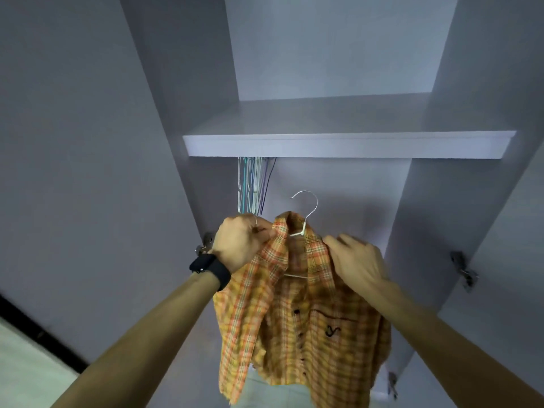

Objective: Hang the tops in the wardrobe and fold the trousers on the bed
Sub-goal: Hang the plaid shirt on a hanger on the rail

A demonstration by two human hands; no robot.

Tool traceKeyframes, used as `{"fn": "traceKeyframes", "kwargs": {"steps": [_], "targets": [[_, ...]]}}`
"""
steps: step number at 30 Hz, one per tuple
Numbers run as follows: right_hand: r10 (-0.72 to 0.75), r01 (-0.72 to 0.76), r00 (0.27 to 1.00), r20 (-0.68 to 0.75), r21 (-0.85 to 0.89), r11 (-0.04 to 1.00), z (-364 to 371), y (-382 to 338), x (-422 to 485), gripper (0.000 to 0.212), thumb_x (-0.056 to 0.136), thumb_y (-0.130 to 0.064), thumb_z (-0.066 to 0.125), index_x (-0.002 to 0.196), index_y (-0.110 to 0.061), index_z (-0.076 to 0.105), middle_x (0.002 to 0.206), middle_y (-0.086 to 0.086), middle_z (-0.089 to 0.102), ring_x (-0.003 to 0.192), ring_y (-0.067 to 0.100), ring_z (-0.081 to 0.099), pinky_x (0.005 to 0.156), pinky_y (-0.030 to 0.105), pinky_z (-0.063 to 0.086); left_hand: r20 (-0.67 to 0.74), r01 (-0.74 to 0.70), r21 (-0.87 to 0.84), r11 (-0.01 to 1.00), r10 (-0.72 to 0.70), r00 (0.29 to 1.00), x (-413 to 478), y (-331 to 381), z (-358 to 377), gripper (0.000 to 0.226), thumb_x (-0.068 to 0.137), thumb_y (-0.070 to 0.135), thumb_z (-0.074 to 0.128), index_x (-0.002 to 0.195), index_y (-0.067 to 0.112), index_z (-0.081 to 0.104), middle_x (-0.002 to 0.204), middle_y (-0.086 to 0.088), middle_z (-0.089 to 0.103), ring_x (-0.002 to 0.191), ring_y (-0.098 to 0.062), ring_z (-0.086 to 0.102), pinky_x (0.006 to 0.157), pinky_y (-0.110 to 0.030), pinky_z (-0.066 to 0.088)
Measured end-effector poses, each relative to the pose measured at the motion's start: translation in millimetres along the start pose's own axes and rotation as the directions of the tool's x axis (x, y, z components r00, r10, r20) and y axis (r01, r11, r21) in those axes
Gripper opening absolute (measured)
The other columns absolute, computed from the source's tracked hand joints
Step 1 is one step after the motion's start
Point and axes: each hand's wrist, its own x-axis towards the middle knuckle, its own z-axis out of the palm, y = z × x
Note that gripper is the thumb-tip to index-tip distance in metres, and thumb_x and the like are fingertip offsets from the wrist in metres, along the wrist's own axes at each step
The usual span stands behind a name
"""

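Observation:
An orange and yellow plaid shirt point(309, 328) hangs on a white wire hanger point(303, 213) in front of the open wardrobe point(347, 144). The hanger's hook sticks up above the collar, free in the air below the shelf. My left hand point(240, 245), with a black watch on the wrist, pinches the shirt's left shoulder by the collar. My right hand point(357, 260) grips the right shoulder of the shirt. The shirt's front is open near the top, and a chest pocket with a dark emblem shows.
A bunch of several thin wire hangers point(254, 184) hangs under the wardrobe shelf at the left. Both wardrobe doors stand open, with metal hinges point(465, 269) at the sides. A pale floor strip point(26, 357) lies at the lower left.

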Motion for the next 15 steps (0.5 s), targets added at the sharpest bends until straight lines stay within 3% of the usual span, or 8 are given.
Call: {"fn": "traceKeyframes", "kwargs": {"steps": [3, 5, 7, 9, 11, 13, 15], "targets": [[0.099, -0.099, 0.995, -0.005, 0.039, 0.994, 6, 7, 0, 0.016, 0.085, -0.003, 0.07, 0.099, -0.012, 0.07, 0.071, 0.008, 0.062, 0.056, 0.034, 0.061, 0.047, 0.035, 0.048, -0.008, -0.004, -0.002, 1.0, 0.004, 1.0, -4, 5, 6, 0.009, 0.089, 0.042, 0.072, 0.09, 0.033, 0.073, 0.087, 0.021, 0.068, 0.079, 0.001, 0.064, 0.072, -0.025, 0.056], [0.143, -0.14, 0.989, -0.028, 0.105, 0.985, 9, 19, -2, 0.014, 0.09, -0.005, 0.066, 0.102, -0.011, 0.069, 0.074, 0.009, 0.064, 0.058, 0.036, 0.062, 0.049, 0.035, 0.047, 0.091, -0.082, 0.12, 0.989, 0.072, 0.993, -16, -3, 4, 0.018, 0.089, 0.052, 0.067, 0.103, 0.04, 0.067, 0.09, 0.022, 0.064, 0.083, 0.001, 0.063, 0.07, -0.027, 0.055], [0.105, -0.095, 0.992, -0.076, 0.131, 0.987, 11, 33, -7, 0.012, 0.09, -0.007, 0.069, 0.102, -0.012, 0.069, 0.073, 0.008, 0.065, 0.054, 0.034, 0.062, 0.048, 0.031, 0.044, 0.212, -0.189, 0.246, 0.951, 0.138, 0.968, -26, -16, 1, 0.029, 0.088, 0.055, 0.066, 0.114, 0.045, 0.062, 0.106, 0.02, 0.061, 0.097, -0.005, 0.061, 0.076, -0.033, 0.057], [0.053, -0.038, 0.994, -0.101, 0.145, 0.989, 13, 40, -10, 0.013, 0.091, -0.011, 0.071, 0.102, -0.015, 0.068, 0.073, 0.005, 0.065, 0.051, 0.029, 0.061, 0.046, 0.028, 0.042, 0.088, -0.229, 0.248, 0.941, 0.213, 0.973, -26, -24, -2, 0.027, 0.089, 0.047, 0.068, 0.114, 0.038, 0.064, 0.114, 0.013, 0.059, 0.103, -0.013, 0.059, 0.08, -0.038, 0.057], [0.024, -0.004, 0.993, -0.114, 0.17, 0.985, 16, 41, -10, 0.011, 0.093, -0.015, 0.068, 0.104, -0.016, 0.068, 0.075, 0.004, 0.067, 0.053, 0.027, 0.063, 0.046, 0.029, 0.045, -0.034, -0.173, 0.163, 0.971, 0.181, 0.983, -17, -19, -3, 0.028, 0.092, 0.044, 0.063, 0.118, 0.034, 0.058, 0.115, 0.01, 0.057, 0.104, -0.015, 0.057, 0.082, -0.039, 0.056], [0.008, 0.018, 0.991, -0.131, 0.197, 0.98, 19, 36, -7, 0.013, 0.097, -0.022, 0.058, 0.104, -0.017, 0.068, 0.077, 0.002, 0.068, 0.057, 0.025, 0.064, 0.047, 0.03, 0.047, 0.076, -0.128, 0.09, 0.988, 0.122, 0.99, -4, -7, 0, 0.043, 0.093, 0.057, 0.055, 0.132, 0.042, 0.046, 0.13, 0.01, 0.054, 0.116, -0.013, 0.054, 0.091, -0.036, 0.053], [-0.013, 0.042, 0.99, -0.137, 0.212, 0.976, 20, 31, -5, 0.025, 0.098, -0.03, 0.047, 0.105, -0.019, 0.068, 0.08, 0.001, 0.069, 0.06, 0.023, 0.065, 0.048, 0.03, 0.048, 0.264, -0.172, 0.19, 0.967, 0.118, 0.957, 6, 2, 7, 0.05, 0.094, 0.06, 0.054, 0.14, 0.049, 0.04, 0.138, 0.01, 0.056, 0.119, -0.016, 0.058, 0.092, -0.038, 0.054]]}}
